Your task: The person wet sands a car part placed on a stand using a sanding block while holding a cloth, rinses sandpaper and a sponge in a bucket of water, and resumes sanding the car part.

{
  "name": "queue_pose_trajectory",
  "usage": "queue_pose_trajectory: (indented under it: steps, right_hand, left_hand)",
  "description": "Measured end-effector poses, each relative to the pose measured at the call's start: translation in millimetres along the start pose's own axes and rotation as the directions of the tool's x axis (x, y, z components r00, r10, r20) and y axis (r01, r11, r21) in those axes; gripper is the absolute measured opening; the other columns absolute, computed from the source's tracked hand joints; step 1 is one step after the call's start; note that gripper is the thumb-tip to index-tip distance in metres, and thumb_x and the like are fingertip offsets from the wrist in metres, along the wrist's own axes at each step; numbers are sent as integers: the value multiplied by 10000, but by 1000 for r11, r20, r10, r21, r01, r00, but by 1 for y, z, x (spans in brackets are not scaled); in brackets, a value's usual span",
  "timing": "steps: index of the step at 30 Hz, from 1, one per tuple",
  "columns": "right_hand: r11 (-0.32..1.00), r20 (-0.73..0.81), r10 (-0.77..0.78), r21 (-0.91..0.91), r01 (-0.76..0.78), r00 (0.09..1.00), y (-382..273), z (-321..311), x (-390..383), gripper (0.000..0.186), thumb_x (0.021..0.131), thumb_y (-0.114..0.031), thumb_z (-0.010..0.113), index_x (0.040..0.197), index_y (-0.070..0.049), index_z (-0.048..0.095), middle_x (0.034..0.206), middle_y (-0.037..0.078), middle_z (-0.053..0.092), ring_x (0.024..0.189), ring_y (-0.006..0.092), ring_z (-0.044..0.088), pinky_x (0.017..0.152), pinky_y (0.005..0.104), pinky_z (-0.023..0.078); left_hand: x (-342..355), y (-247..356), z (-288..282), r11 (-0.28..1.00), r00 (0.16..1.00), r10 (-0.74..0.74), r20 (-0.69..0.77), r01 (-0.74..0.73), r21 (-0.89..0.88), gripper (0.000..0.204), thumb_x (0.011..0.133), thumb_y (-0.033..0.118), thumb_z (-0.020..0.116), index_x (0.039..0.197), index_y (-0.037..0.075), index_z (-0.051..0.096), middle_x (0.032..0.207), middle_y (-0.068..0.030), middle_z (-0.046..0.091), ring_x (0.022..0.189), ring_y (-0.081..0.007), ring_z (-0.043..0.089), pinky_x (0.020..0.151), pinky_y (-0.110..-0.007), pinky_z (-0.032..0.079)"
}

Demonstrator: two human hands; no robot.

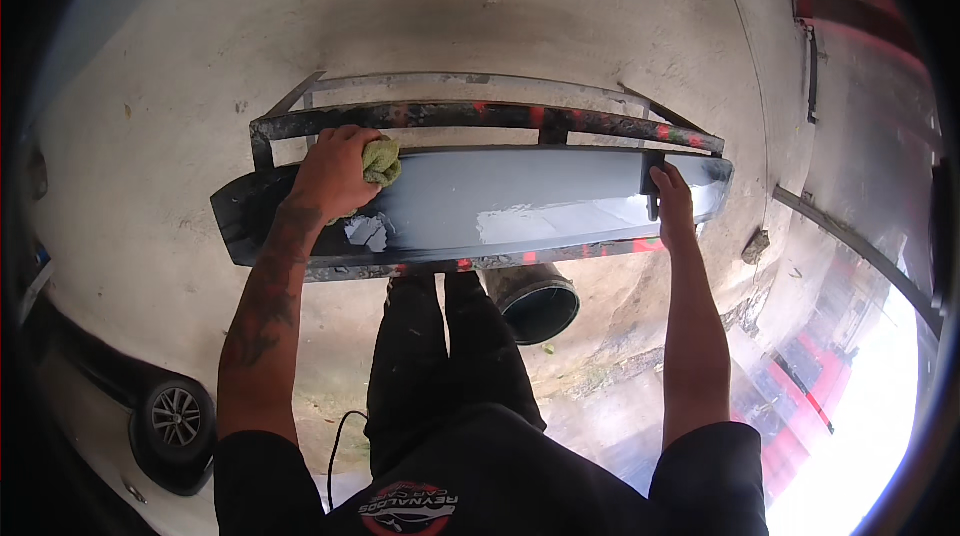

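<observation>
Grey primed body panel (500,201) lies lengthwise across a paint-spattered metal stand (480,116), over the concrete floor (150,186). Left hand (335,176) closed on a green cloth (381,161), pressed to the panel's left part. Right hand (672,198) gripping a dark sanding block (648,181) near the right end. Likely mid sand-and-wipe; the next stroke needs even pressure along the panel.

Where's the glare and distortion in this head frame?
Head view: daylight blows out the lower right corner; the stand rails bow with fisheye; the rim vignettes black; soft sheen on the grey panel; left hand with cloth and right hand stay sharp.
</observation>
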State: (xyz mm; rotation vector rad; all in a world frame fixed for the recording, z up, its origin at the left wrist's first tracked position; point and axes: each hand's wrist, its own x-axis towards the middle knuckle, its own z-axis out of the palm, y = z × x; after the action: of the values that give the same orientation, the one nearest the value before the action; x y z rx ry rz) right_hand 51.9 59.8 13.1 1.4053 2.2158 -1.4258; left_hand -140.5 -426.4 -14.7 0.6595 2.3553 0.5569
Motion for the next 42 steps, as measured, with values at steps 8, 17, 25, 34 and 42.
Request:
queue_pose_trajectory:
  steps: [8,17,25,34,42]
  right_hand:
    - [930,-50,172,337,-145,984,61,68,-122,394,968,-255,682,1315,-82,612,1042,-27,670,896,68,606,642,275,469]
    - [794,-119,-455,-503,341,883,-15,0,-93,443,856,-229,747,1280,-133,663,1216,156,651,1124,354,598,1001,470,470]
    - [542,162,-406,-749,380,899,-88,144,-186,311,808,-283,716,1094,-162,694,1130,136,587,1084,339,545,859,487,454]
    - [515,58,-269,-835,194,961,-100,96,-162,284,823,-317,726,1060,-163,706,1133,142,611,1111,353,570,901,514,475]
    - [561,332,-265,-711,425,905,-110,167,-195,361,837,-330,733,1128,-125,671,1141,168,568,1153,369,546,924,504,492]
  left_hand:
    - [51,11,-20,975,822,-223,525,189,118,702,614,263,910,1210,-12,662,1135,-205,730,1068,-354,706,940,-401,543]
    - [-36,62,-33,990,934,-141,328,131,52,504,678,213,839,1147,94,699,1037,-176,740,1020,-356,706,886,-440,562]
    - [-66,78,-32,991,964,-120,235,101,91,564,695,264,837,1225,146,683,1059,-162,681,1024,-360,689,890,-465,564]
    - [-74,81,-29,991,976,-106,190,89,98,510,727,257,817,1204,138,684,1041,-173,682,996,-373,695,855,-478,577]
    - [-74,81,-29,987,973,-145,182,128,100,478,722,235,807,1172,141,676,1060,-140,671,1020,-363,681,872,-478,561]
